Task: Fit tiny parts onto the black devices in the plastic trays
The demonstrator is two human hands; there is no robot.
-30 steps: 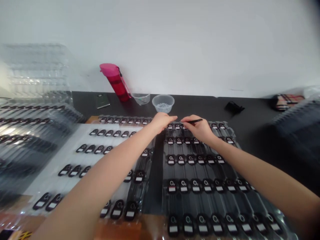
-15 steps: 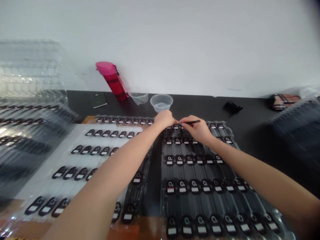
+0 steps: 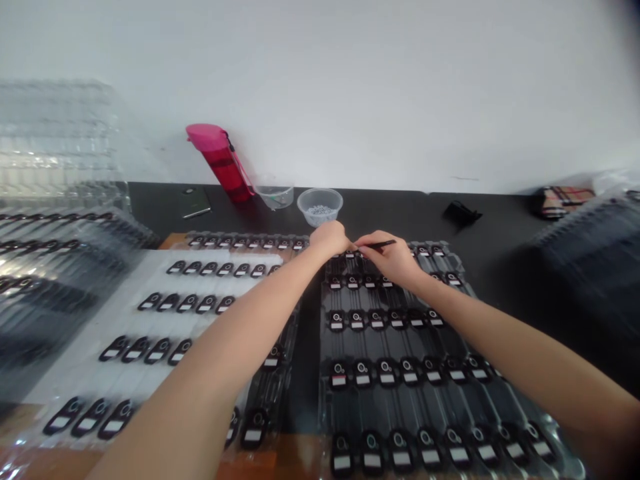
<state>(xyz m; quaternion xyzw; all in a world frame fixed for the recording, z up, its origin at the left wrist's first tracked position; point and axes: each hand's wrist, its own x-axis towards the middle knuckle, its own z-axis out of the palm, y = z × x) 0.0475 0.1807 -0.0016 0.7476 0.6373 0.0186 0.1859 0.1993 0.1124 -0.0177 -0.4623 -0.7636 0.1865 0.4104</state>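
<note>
Wall point(image 3: 320, 80): plain white, matte, unmarked apart from a faint dark scuff at right of centre; fills the upper half of the view. Dark grey desk point(image 3: 400, 207) butts against it, top edge running straight across. Along the back of the desk: red bottle with pink cap point(image 3: 220, 160) leaning on the wall, smartphone point(image 3: 195, 202) lying flat, small black pouch point(image 3: 461, 214), plaid fabric item point(image 3: 563, 202) at far right. Far left: stack of transparent plastic trays point(image 3: 60, 140), standing before the wall. Light: soft, even, bright on the wall; no window in view; source not visible.
</note>
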